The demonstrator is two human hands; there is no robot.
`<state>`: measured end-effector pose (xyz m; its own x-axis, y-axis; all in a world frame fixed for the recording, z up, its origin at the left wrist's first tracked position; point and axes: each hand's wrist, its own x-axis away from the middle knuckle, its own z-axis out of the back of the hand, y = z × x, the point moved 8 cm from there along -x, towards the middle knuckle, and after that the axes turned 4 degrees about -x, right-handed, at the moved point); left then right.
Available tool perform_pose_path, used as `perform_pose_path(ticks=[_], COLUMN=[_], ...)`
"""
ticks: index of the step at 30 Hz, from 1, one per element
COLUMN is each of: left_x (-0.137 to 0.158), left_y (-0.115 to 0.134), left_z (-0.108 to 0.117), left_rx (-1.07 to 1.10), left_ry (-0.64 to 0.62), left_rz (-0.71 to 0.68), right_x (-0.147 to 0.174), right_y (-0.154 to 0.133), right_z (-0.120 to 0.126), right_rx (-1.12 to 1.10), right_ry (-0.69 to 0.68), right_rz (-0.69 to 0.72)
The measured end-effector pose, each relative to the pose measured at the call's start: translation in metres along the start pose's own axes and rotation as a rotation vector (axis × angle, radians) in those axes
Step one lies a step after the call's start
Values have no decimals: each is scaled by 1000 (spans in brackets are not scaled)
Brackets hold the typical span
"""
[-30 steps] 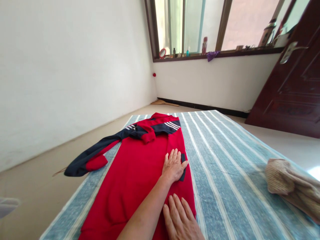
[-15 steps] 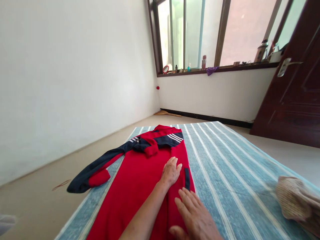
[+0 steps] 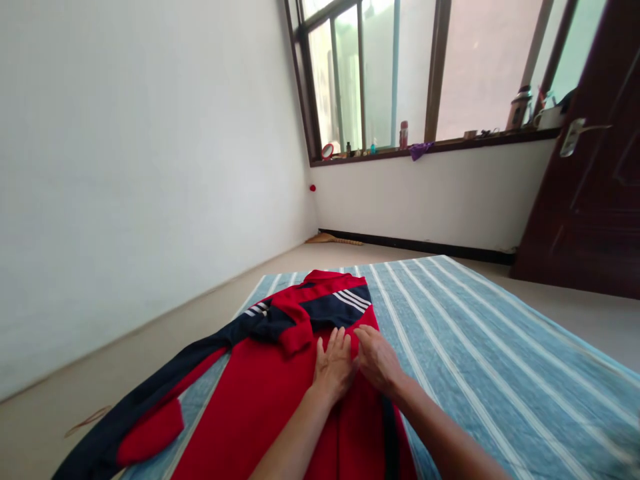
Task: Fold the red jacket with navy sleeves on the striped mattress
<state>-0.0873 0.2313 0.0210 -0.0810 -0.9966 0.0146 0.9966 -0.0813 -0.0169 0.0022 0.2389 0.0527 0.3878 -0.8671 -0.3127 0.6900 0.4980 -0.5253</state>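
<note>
A red and navy track jacket point(image 3: 260, 393) with white shoulder stripes lies on a blue striped sheet point(image 3: 450, 347). Its right side is folded inward, and one sleeve is doubled back across the chest with its red cuff in the middle. The other sleeve point(image 3: 165, 380) stretches out to the left, over the sheet's edge. My left hand point(image 3: 334, 365) rests flat on the red cloth below the chest panel, fingers spread. Right beside it, my right hand point(image 3: 377, 357) has its fingers bent and closed on the jacket's folded right edge; the fingertips are partly hidden.
A white wall point(image 3: 150, 167) stands to the left. Beyond the sheet is a window sill point(image 3: 450, 143) with a red bottle point(image 3: 403, 135), a purple cloth point(image 3: 420, 151) and a flask point(image 3: 520, 108). A dark red door point(image 3: 585, 207) is at the right. A broom point(image 3: 333, 239) lies on the floor.
My right hand has moved forward along the folded edge, up beside the left, and its fingers have closed. My left hand stays on the cloth. The view has tilted up slightly.
</note>
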Motion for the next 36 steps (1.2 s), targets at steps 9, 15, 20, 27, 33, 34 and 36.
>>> perform_pose_path(ticks=[9,15,20,27,33,34,36], left_x=[-1,-1,-5,7,6,3,-3], left_y=[-8,-9,-18,-75,-105,-110,-123], left_z=[-16,-17,-5,36,31,33,39], left_rx=[56,97,242,-90,-163,-138,-78], left_ry=[-19,-47,-55,299,249,245,244], left_rz=[87,89,37,175,286,287,312], right_x=[-62,-58,-57,-55,-55,-55,-55], right_y=[30,40,39,36,34,34,34], right_z=[-52,-66,-66,-64,-62,-62,-63], right_rx=[71,121,149,145,153,157,162], right_ry=[-91,-145,-159,-145,-154,-161,-170], right_rz=[-52,-80,-77,-72,-65,-63,-57])
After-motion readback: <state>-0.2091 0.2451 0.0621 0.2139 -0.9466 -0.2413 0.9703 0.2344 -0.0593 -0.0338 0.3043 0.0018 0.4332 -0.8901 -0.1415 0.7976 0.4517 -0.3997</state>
